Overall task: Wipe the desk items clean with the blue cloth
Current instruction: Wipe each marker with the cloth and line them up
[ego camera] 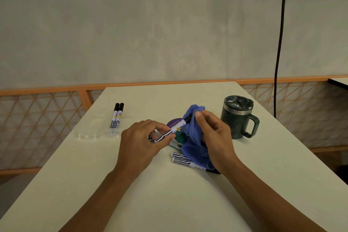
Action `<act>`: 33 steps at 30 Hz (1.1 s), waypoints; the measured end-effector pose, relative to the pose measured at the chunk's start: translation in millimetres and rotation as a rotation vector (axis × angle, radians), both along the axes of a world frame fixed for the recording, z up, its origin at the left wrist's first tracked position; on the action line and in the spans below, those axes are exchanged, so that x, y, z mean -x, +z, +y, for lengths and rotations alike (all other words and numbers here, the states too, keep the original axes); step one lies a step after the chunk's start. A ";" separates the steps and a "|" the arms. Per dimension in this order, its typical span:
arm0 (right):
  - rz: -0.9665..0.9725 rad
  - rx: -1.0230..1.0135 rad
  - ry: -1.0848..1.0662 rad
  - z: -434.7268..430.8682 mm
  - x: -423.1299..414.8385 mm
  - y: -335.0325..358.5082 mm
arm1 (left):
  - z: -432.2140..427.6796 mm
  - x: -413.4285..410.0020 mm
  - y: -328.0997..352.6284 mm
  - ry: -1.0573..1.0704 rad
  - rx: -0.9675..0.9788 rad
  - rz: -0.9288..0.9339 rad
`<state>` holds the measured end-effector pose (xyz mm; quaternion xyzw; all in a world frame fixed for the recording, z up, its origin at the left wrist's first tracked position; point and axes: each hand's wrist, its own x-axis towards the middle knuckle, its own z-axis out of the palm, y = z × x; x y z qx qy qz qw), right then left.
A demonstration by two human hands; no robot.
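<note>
My left hand [140, 142] pinches a white marker [170, 131] with black stripes, held just above the desk and slanting up to the right. My right hand [212, 135] grips the blue cloth [194, 137], bunched around the marker's black cap end, thumb pressing the cloth near its top. Two more markers [185, 160] lie on the desk under the cloth's lower folds. A green round item [180, 137] and a purple disc [174, 121] sit partly hidden behind the held marker.
Two markers [117, 116] lie side by side in a clear plastic tray [94, 133] at the left. A dark green lidded mug [238, 117] stands to the right of my hands. The white desk [169, 203] has edges on both sides; a black cable [279, 43] hangs behind.
</note>
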<state>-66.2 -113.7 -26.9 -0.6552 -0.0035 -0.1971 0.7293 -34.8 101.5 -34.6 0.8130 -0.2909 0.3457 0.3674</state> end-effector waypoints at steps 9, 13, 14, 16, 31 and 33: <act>-0.025 0.064 0.041 3.2 0.9 -0.4 | 0.2 -4.6 -6.7 0.028 -0.060 -0.121; -0.003 0.023 -0.004 0.9 -0.8 -0.9 | -2.5 -5.7 -11.6 0.026 -0.070 -0.134; -0.001 0.028 -0.008 0.8 -1.6 -1.6 | -2.8 -5.9 -12.4 0.023 -0.067 -0.134; 0.009 0.059 -0.014 0.1 -3.1 -3.1 | -2.7 -6.6 -13.8 0.022 -0.070 -0.143; 0.027 0.161 -0.044 -2.9 -4.5 -3.3 | 0.1 -8.7 -11.7 0.025 -0.049 -0.119; 0.061 0.048 0.048 -0.9 -2.5 -2.1 | 1.7 -9.1 -10.5 0.030 -0.042 -0.122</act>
